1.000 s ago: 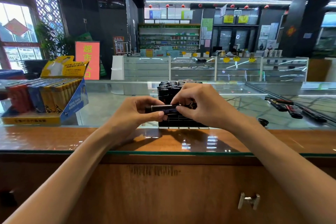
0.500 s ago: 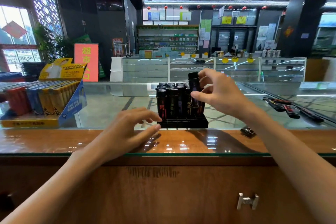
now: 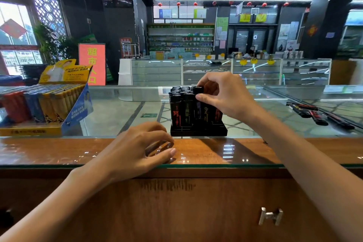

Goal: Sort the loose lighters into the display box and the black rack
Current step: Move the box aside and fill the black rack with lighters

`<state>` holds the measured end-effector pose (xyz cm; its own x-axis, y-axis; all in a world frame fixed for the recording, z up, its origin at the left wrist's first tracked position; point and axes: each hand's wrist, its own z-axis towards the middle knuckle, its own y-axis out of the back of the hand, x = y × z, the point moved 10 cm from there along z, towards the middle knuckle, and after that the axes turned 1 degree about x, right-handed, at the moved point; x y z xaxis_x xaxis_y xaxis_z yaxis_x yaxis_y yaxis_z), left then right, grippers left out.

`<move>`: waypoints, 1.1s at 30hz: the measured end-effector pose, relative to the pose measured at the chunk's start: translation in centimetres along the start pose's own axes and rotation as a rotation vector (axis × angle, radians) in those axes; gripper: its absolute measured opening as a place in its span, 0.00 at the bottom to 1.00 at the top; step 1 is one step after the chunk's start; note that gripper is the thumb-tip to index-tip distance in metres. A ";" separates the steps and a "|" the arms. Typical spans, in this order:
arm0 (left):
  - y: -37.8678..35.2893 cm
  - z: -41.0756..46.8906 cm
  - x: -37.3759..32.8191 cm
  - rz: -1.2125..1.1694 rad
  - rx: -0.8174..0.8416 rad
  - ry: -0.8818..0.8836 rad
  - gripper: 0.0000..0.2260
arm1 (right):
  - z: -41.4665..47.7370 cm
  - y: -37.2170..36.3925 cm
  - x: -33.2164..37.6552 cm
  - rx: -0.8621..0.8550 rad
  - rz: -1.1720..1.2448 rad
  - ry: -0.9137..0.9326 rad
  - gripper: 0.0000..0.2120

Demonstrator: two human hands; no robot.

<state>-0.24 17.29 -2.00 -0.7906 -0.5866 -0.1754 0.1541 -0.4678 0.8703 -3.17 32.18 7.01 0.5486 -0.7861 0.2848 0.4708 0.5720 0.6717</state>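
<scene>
Right hand point(image 3: 222, 94) pinches cap of tall black plastic lighter point(image 3: 198, 90). Lighter's long axis upright, body part-seated in slotted black plastic rack point(image 3: 198, 132) straight below, cap proud of neighbours.
Left hand point(image 3: 137, 149) loosely curled, empty, resting on glass-topped wooden counter point(image 3: 59, 151).
Loose black lighters point(image 3: 314, 114) lie flat far right, nearer right hand.

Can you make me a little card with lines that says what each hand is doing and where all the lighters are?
Right hand: pinches the top of a black lighter, upright, a little above its neighbours in the black rack
Left hand: rests on the counter, holding nothing
Display box: at the left, holds rows of red, blue and yellow lighters
Loose lighters: black, lying on the glass at the right
</scene>
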 end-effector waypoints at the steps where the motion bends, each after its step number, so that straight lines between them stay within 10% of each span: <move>1: 0.0 0.0 0.0 -0.001 0.002 0.009 0.22 | -0.1 -0.2 0.2 0.000 -0.021 0.014 0.11; 33: 1.6 1.6 -3.3 -0.099 -0.139 -0.070 0.07 | -5.8 6.1 -4.9 -0.174 -0.200 -0.036 0.10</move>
<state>1.69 19.49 0.74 -0.8445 -0.4882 -0.2203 0.1501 -0.6105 0.7777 1.01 40.90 5.72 0.4091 -0.8936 0.1847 0.6807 0.4336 0.5905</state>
